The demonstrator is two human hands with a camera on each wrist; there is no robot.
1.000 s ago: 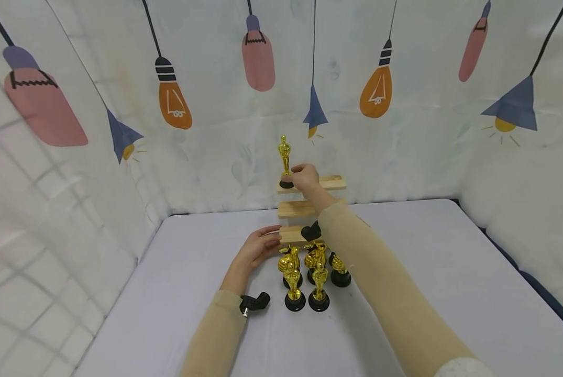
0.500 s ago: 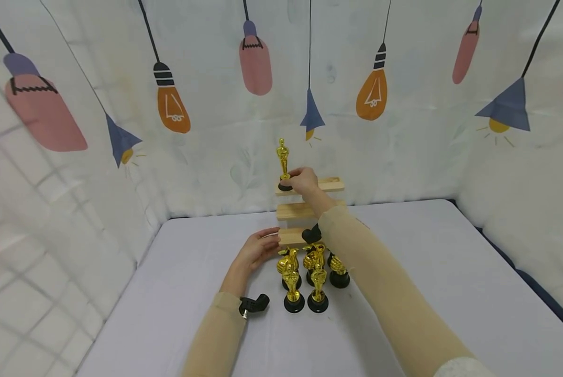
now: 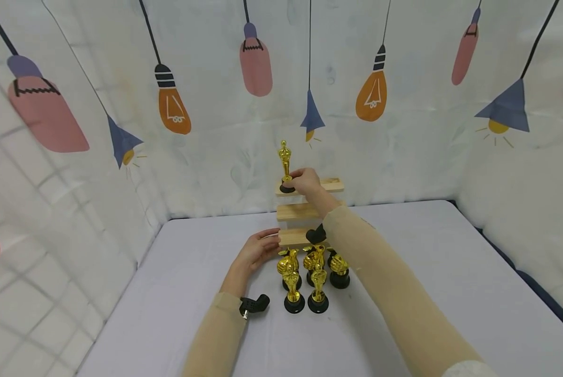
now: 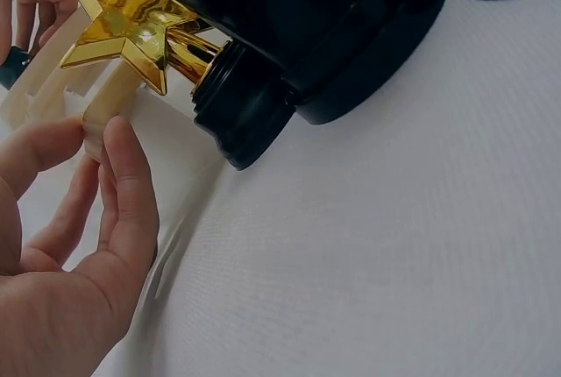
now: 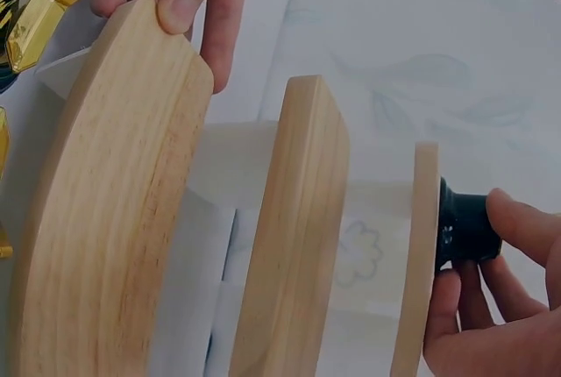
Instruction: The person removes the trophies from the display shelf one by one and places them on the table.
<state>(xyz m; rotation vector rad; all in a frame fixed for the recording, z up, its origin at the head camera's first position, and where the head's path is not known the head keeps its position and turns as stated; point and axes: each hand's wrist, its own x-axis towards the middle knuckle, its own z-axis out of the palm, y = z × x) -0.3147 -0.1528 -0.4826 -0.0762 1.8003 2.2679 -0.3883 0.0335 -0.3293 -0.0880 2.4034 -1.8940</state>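
A gold figurine trophy [image 3: 285, 159] stands upright at the left end of the top board [image 3: 333, 185] of a three-tier wooden rack. My right hand [image 3: 306, 181] grips its black base [image 5: 469, 228], which meets the board in the right wrist view. My left hand [image 3: 257, 248] pinches the left end of the lowest board [image 5: 114, 184] between thumb and fingers. Several more gold trophies stand on the table before the rack, among them two figurines [image 3: 293, 288] in front. A gold star trophy [image 4: 131, 26] shows close by the left hand in the left wrist view.
The middle board [image 3: 296, 211] carries nothing in its visible part. A white cloth covers the table [image 3: 206, 262]. Behind the rack hangs a white curtain [image 3: 215, 173] printed with lamps. My right forearm [image 3: 385, 272] crosses over the table beside the trophies.
The trophy in my right hand has turned a little on the top board, and the hand has shifted slightly with it. My left hand stays on the lowest board.
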